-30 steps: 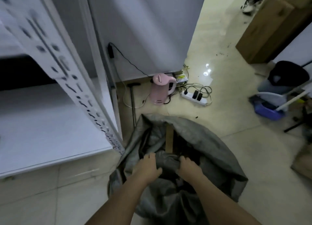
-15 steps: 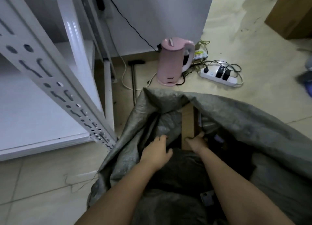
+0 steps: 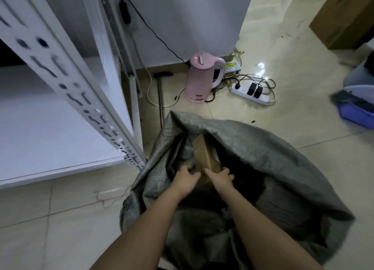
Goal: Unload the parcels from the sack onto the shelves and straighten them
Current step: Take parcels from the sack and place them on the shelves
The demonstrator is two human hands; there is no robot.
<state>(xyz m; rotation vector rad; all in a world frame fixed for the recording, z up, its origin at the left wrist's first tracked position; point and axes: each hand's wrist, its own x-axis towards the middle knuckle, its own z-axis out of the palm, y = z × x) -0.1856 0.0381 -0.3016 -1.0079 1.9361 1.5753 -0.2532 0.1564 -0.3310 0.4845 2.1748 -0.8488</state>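
Head view: a grey sack point(image 3: 253, 154) of coarse, crinkled woven plastic stands slumped and open on the floor point(image 3: 263, 111), just right of the shelf point(image 3: 50, 128). Both hands are inside its mouth: the left hand point(image 3: 186, 179) curls round the near left edge of a narrow brown cardboard parcel point(image 3: 204, 157), and the right hand point(image 3: 220, 177) grips its near right end. The parcel tilts up out of the dark interior. The shelf is white metal with a slotted upright. The floor is glossy pale tile. Beyond the sack stand a smooth pink kettle point(image 3: 199, 77) and a white power strip point(image 3: 251, 92) with tangled cords.
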